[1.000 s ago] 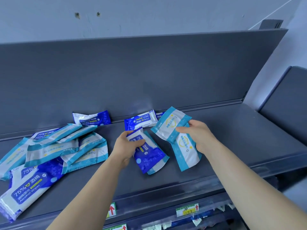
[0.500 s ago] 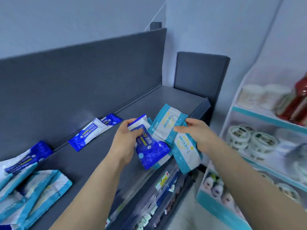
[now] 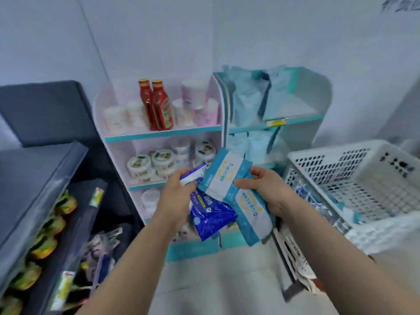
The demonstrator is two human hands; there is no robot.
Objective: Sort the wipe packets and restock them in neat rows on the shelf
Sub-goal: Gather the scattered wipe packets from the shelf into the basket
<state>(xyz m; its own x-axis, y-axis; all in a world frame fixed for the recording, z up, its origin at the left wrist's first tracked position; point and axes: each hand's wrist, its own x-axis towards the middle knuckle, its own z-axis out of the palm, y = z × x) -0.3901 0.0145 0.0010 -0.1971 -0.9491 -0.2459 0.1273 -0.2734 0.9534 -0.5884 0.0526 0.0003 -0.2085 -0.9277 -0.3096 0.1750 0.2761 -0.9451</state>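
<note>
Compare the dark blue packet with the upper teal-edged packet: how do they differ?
Colour: the dark blue packet is deep blue; the upper teal-edged packet is white with teal bands and a yellow ring. Holder: left hand grips the blue one, right hand the teal one. Both are flat soft packs.

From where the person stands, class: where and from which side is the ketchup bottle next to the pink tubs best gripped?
Probably by the narrow neck under its gold cap, coming from the open front. The ketchup bottle stands upright; a second bottle on one side and pink tubs on the other crowd its wider body.
</note>
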